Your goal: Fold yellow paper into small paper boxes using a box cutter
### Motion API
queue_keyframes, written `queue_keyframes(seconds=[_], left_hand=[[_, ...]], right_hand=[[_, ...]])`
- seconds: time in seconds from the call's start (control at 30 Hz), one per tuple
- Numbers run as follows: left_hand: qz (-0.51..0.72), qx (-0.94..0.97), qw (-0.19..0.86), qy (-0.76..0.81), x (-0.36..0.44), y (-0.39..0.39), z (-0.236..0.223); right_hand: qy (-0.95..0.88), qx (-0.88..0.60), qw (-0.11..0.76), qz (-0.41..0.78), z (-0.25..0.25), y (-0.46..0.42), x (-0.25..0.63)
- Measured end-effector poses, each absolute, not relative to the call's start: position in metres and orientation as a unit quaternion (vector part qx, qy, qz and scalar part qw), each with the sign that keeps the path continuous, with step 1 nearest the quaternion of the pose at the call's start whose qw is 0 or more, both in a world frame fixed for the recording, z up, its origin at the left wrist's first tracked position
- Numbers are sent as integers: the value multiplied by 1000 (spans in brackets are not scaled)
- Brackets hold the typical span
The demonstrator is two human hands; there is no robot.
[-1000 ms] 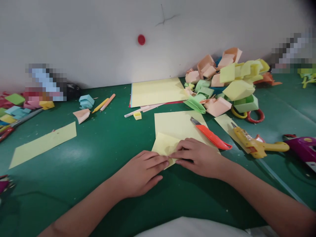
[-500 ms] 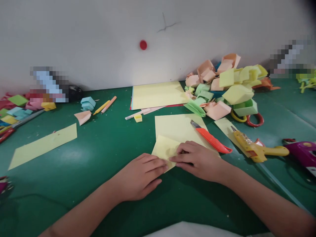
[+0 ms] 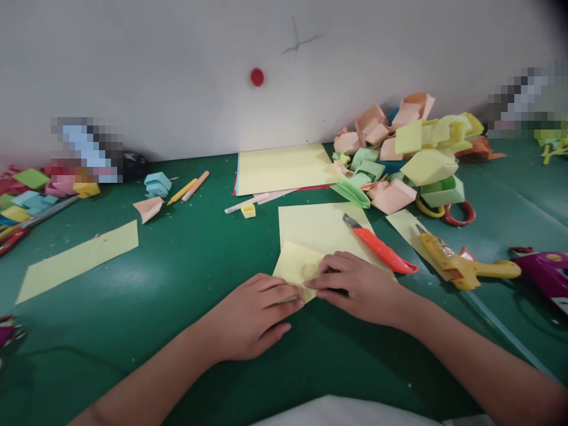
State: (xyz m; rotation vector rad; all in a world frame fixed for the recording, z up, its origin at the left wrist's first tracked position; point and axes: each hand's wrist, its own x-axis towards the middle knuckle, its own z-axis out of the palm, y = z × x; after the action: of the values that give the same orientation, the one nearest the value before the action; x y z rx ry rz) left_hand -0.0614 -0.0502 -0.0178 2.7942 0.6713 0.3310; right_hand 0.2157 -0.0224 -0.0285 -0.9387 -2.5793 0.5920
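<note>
A small piece of yellow paper (image 3: 295,260) lies in front of me, its near edge turned over in a narrow fold. My left hand (image 3: 260,316) rests on the near left of this paper, fingers stretched out and pressing on the fold, thumb apart on the table side. My right hand (image 3: 350,284) has its fingers bent, and the thumb and fingertips close on the paper's near right edge. Beneath is a larger yellow sheet (image 3: 310,222), partly covered by the small paper and my right hand. An orange utility knife (image 3: 384,251) lies on that sheet, blade out.
Folded paper pieces (image 3: 428,168) are heaped at the back right, near scissors (image 3: 459,214). A yellow glue gun (image 3: 457,263) lies right of the knife. Stacked sheets (image 3: 284,168) stand by the wall. A paper strip (image 3: 80,260) lies left on the green table (image 3: 177,254).
My left fingertips have slid very slightly along the fold towards the right. My right hand stays almost in place. The view has shifted a little.
</note>
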Motion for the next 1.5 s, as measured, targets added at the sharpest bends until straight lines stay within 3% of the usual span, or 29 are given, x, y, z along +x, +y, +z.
queue_keyframes(seconds=[1.5], left_hand=[[92, 959, 134, 233, -60, -49, -15]], right_hand=[[-906, -316, 140, 244, -13, -25, 220]])
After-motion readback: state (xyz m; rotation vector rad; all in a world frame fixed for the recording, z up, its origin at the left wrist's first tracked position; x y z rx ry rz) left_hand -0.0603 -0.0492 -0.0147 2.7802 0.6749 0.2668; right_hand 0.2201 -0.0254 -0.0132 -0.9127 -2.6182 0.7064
